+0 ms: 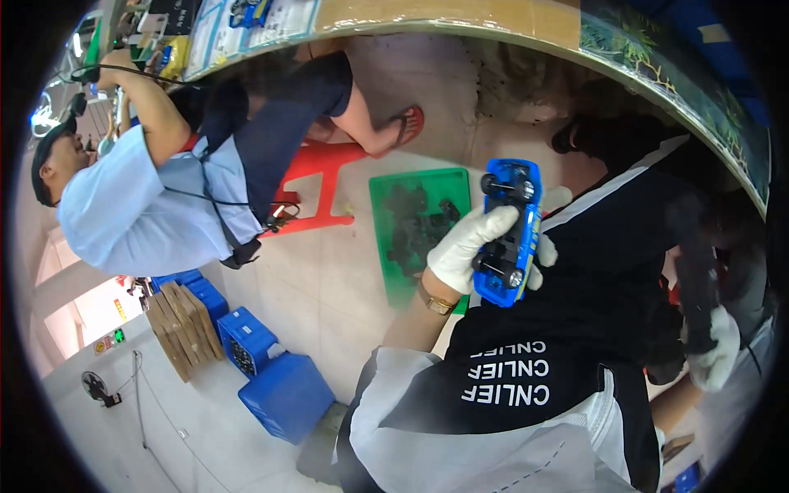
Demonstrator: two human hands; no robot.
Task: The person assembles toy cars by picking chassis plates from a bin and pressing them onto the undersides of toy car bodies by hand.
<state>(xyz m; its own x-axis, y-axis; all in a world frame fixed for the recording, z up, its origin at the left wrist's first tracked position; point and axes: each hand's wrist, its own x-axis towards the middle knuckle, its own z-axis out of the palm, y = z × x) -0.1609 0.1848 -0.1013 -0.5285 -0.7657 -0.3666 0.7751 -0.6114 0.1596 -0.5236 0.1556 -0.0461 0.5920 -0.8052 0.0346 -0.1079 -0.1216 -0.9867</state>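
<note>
My left hand (468, 246), in a white glove with a gold watch at the wrist, is closed around a blue toy car (508, 234). The thumb lies across the car, and fingertips show past its far side. Its dark underside and wheels face me, and yellow marks run along one side. Low at the far right is my right hand (713, 349), also white-gloved, with fingers that look curled beside a long dark shape (699, 279). What it holds, if anything, I cannot make out.
A green tray (385, 283) with black parts sits beyond my left hand, near a red stool (325, 193). A seated person (148, 197) in light blue works at the left. The table edge (444, 31) curves along the top. Blue crates (283, 394) and flattened cardboard (182, 329) stand lower left.
</note>
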